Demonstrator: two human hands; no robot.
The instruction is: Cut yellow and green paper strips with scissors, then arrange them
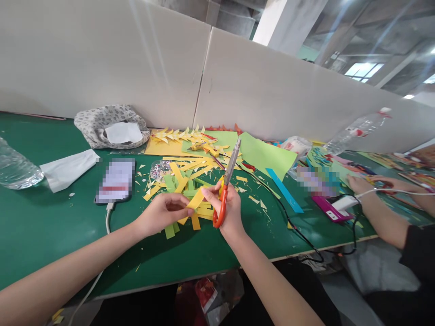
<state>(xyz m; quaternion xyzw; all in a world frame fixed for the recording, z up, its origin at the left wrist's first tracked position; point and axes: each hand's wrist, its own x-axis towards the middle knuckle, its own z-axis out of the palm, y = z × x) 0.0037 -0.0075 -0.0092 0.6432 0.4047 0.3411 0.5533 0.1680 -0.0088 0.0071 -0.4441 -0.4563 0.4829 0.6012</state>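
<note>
My right hand point(228, 209) is closed round the orange handles of a pair of scissors point(227, 179), whose closed blades point up and away over the table. My left hand point(165, 212) pinches a yellow paper strip point(196, 200) just left of the scissors, and a right fingertip touches the same strip. Both hands hover over a heap of yellow and green paper strips point(185, 183) on the green table point(44, 217).
A phone point(115, 181) on a white cable lies left of the heap. A patterned pouch point(108, 124), tissue point(68, 168) and a water bottle point(15, 170) sit far left. Green sheets point(265, 156), a blue strip point(283, 190) and a black cable point(288, 217) lie right. Another person's hands point(360, 184) work at the right.
</note>
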